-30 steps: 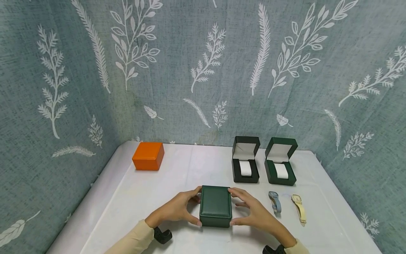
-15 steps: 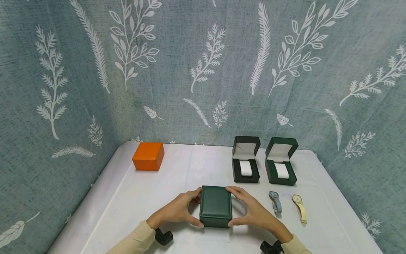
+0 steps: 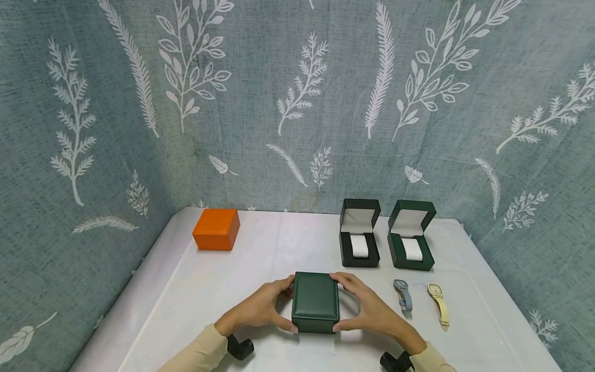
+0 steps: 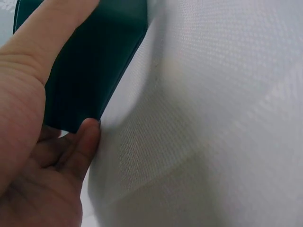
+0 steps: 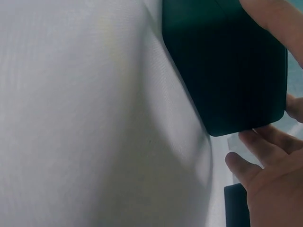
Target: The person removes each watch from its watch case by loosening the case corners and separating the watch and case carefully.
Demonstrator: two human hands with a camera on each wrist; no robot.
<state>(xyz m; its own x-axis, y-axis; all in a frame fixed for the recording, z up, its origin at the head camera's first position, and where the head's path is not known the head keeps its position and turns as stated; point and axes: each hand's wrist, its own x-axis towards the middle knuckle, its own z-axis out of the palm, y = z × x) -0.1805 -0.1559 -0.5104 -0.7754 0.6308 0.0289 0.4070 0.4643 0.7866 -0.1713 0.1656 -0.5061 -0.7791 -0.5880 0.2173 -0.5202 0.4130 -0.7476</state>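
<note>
A closed dark green box (image 3: 316, 301) sits on the white desk (image 3: 260, 258) near its front edge, held between both hands. The left hand (image 3: 258, 309) grips its left side — fingers (image 3: 284, 283) curled over the far top corner, thumb at the near lower corner. The right hand (image 3: 367, 308) mirrors it on the right side, fingers curved round the far corner and thumb tip pressed to the near one. In the wrist views the lid seems shut, though the seam is too dark to be sure.

Just right of the right hand lie two watches, a blue-grey watch (image 3: 403, 295) and a cream watch (image 3: 439, 305), flat and apart from each other. Behind them stand two open boxes, a black open box (image 3: 359, 233) and a green open box (image 3: 411, 236) — each with its lid upright and a white cushion inside. A closed orange box (image 3: 216, 229) rests well apart at the far left.
</note>
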